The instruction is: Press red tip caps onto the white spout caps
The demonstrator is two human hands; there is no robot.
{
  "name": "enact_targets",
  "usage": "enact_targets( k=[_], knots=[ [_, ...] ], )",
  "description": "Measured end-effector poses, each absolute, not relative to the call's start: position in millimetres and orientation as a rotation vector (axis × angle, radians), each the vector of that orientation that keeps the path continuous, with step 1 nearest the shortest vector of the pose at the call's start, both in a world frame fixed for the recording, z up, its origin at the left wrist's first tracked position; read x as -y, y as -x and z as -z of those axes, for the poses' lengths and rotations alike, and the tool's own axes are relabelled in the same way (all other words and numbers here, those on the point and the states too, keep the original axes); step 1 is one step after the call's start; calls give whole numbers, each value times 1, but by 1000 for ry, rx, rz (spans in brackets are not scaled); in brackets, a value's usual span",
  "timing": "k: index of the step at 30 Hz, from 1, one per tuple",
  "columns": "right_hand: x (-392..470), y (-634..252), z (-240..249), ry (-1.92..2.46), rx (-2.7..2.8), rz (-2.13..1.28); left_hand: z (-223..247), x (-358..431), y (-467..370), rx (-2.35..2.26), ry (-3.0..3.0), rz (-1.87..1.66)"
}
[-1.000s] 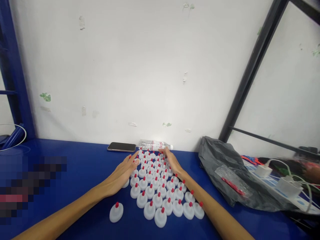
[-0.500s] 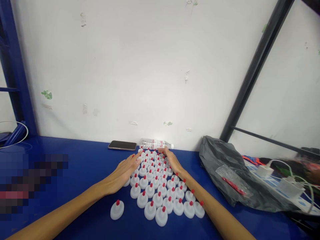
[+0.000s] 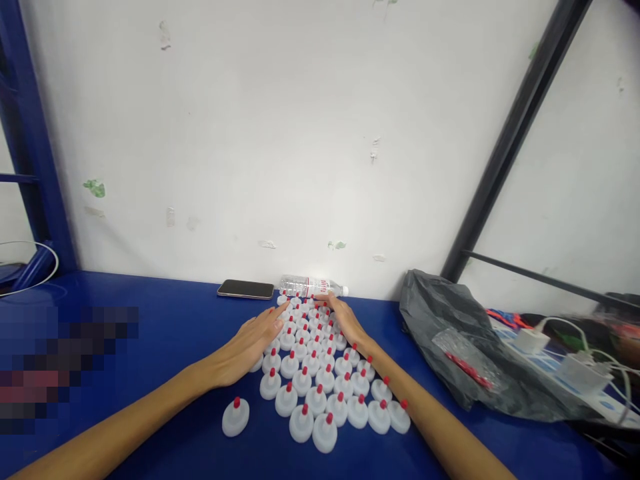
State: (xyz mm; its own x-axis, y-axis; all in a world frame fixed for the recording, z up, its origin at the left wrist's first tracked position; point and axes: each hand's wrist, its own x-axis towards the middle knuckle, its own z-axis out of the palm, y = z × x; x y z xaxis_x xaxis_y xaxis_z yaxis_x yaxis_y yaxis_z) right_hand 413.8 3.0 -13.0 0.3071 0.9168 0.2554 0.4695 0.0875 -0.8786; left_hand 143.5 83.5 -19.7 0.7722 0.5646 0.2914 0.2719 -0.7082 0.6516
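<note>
Several white round caps with red tips, such as one in front (image 3: 325,435), stand packed together on the blue table (image 3: 165,320). Along the left side of the group lies my left hand (image 3: 255,340), its fingers stretched out and touching the caps there. My right hand (image 3: 345,321) reaches along the right side with its fingers extended towards the back caps, close to a clear bottle (image 3: 295,286) lying on its side. A single cap (image 3: 235,418) stands apart at the front left, near my left forearm.
A phone (image 3: 245,289) lies flat by the wall, left of the bottle. To the right, a grey plastic bag (image 3: 435,307) bears a small clear packet with red pieces (image 3: 470,370). Beyond it are white chargers (image 3: 583,373) with cables.
My left hand has shifted very slightly to the right against the caps, and a few caps at its side have moved a little. My right hand looks nearly unchanged.
</note>
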Motion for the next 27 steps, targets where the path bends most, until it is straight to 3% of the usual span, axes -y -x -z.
enact_targets(
  k=[10, 21, 24, 27],
  knots=[
    [-6, -417, 16, 1540, 1330, -525, 10, -78, -140, -653, -2234, -633],
    [-5, -416, 17, 1527, 1330, -511, -22, -88, -133, -731, -2117, -992],
    [-6, -417, 18, 1526, 1339, -499, -34, -97, -125, -637, -2046, -805],
    [-7, -418, 19, 1532, 1348, -485, -45, -103, -113, -449, -1971, -355]
  ],
)
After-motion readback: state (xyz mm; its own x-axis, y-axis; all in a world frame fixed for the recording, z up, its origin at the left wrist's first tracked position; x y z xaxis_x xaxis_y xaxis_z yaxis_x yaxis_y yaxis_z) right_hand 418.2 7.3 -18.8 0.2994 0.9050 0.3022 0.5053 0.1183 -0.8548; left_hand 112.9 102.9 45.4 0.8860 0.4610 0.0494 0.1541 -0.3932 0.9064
